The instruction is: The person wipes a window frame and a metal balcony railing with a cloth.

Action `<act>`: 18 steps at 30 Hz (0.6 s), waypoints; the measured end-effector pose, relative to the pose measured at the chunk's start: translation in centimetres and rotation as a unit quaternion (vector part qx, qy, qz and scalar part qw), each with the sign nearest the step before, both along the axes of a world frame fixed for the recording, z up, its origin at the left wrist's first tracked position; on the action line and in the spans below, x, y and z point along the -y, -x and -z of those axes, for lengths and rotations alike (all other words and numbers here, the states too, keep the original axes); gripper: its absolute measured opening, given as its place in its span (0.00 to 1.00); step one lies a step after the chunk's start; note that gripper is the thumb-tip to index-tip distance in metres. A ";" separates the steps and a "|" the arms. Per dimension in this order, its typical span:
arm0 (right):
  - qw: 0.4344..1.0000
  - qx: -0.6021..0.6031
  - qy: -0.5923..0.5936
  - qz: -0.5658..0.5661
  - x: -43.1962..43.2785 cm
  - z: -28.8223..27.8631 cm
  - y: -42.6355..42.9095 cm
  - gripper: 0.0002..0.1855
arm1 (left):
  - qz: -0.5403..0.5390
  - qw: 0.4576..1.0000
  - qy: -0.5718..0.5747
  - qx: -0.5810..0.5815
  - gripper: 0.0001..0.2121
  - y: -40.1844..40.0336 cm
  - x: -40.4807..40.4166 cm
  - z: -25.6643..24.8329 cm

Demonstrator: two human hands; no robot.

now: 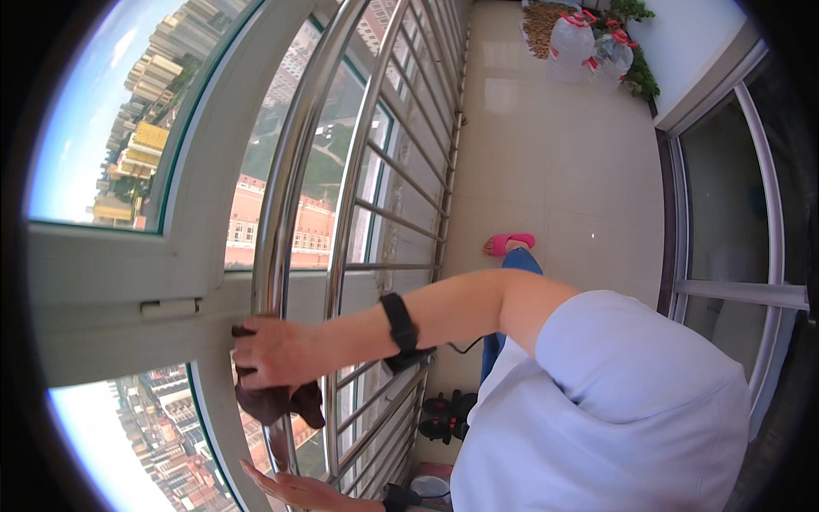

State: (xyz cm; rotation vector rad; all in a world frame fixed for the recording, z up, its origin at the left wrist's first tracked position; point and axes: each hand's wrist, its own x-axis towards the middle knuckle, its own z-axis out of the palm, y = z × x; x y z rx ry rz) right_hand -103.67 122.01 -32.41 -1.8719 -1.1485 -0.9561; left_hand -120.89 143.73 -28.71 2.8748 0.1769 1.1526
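My right hand (275, 352) is closed over a dark brown cloth (262, 400), which wraps the thick top tube of a shiny metal railing (288, 192). Parts of the cloth show between the fingers and hang beside the tube. Below it in the picture, my left hand (304, 491) is at the same railing with its fingers extended and nothing visible in it; whether it touches the tube is hard to tell. Both wrists wear black straps.
White-framed windows (211, 256) stand beyond the railing, with buildings outside. Shoes (448, 416) and a round-topped object (430, 486) are on the floor near the railing's base. Filled plastic bags (571, 48) and plants (640, 80) stand at the far end. A sliding glass door (723, 192) is at right.
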 end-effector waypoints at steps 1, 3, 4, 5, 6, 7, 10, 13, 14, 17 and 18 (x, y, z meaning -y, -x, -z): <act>1.000 -0.008 0.000 0.002 0.9 -0.1 0.1 0.23 | -0.046 0.998 -0.041 -0.031 0.23 1.4 -3.2 0.1; 0.999 -0.003 0.047 -0.003 3.2 -0.9 -0.1 0.29 | -0.090 0.994 -0.053 -0.030 0.28 4.6 -6.5 0.4; 0.997 -0.015 0.078 0.016 4.3 -1.3 0.0 0.31 | -0.079 0.995 -0.046 -0.027 0.30 5.7 -7.4 0.0; 0.993 -0.006 0.096 0.063 6.2 -1.4 -0.3 0.31 | -0.045 0.999 -0.011 -0.019 0.31 4.5 -7.2 0.5; 0.991 0.018 0.090 0.099 5.4 -1.3 0.0 0.30 | -0.068 0.997 -0.001 -0.021 0.32 5.3 -8.4 1.0; 0.987 0.005 0.107 0.122 4.5 -1.6 0.7 0.30 | -0.067 0.997 0.029 -0.027 0.33 6.3 -8.9 1.1; 0.992 0.005 0.115 0.053 -2.1 -2.2 3.8 0.31 | -0.101 0.995 0.001 -0.025 0.33 8.7 -10.6 2.5; 0.993 0.008 0.117 -0.016 -10.0 -2.5 8.5 0.26 | -0.091 0.996 0.005 0.013 0.31 8.7 -10.7 2.6; 0.993 0.009 0.112 -0.037 -12.9 -2.4 10.0 0.21 | -0.083 0.996 0.011 0.022 0.31 8.6 -10.5 2.4; 0.993 0.059 0.077 -0.062 -20.1 -1.7 13.2 0.10 | -0.037 0.996 0.060 0.050 0.33 7.3 -10.2 2.5; 0.994 0.035 0.086 -0.062 -21.2 -2.2 14.2 0.13 | -0.022 0.993 0.102 0.053 0.33 8.0 -10.7 2.3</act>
